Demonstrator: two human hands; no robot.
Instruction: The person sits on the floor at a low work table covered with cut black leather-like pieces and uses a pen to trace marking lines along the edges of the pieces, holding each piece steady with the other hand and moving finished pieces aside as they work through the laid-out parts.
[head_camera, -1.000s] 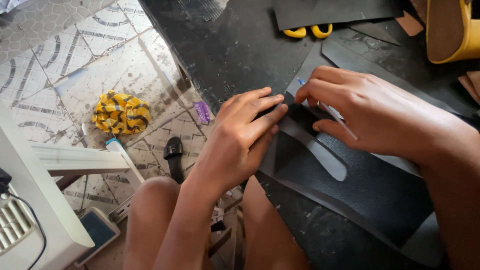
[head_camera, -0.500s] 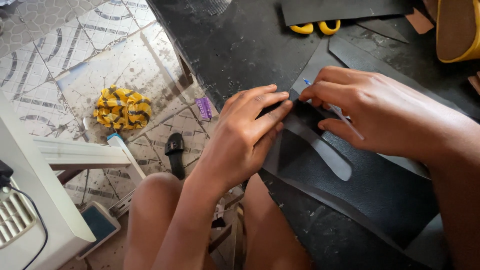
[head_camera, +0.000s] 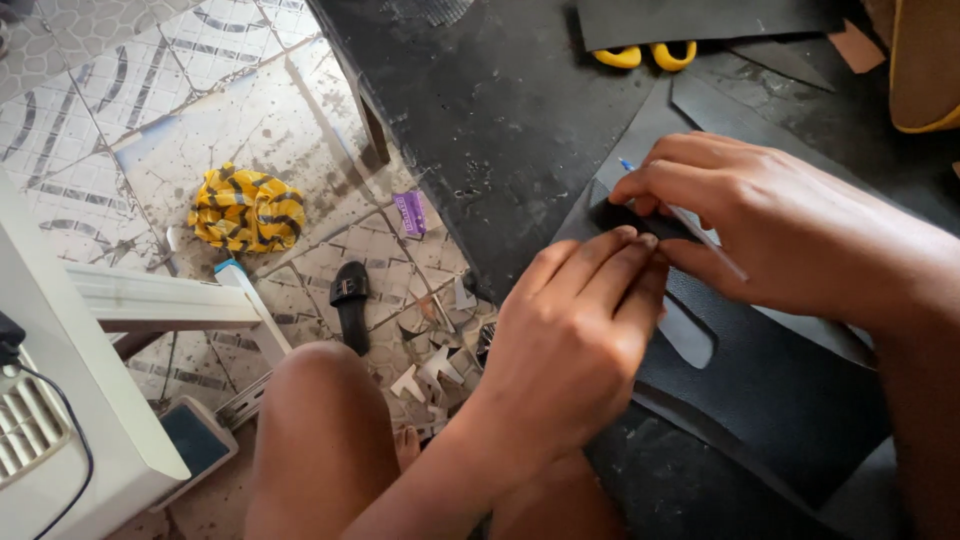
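Note:
A black sheet of leather-like material (head_camera: 790, 400) with a long oval cutout lies on a dark worktable (head_camera: 480, 130). My left hand (head_camera: 570, 350) rests flat on the sheet, its fingertips pressing a small dark pattern piece (head_camera: 640, 217) against it. My right hand (head_camera: 780, 225) grips a thin pen (head_camera: 690, 222) with a blue tip, held against the edge of that piece, just above my left fingertips.
Yellow-handled scissors (head_camera: 645, 55) lie under another black sheet at the table's far side. On the tiled floor sit a yellow-and-black cloth (head_camera: 245, 210), a black sandal (head_camera: 350, 300), a purple scrap (head_camera: 410, 213) and pale offcuts. A white machine (head_camera: 70, 370) stands at left.
Both hands have shifted slightly along the sheet; my left fingers have closed up to the pattern piece, and the pen has moved along its edge. The view has tilted a little.

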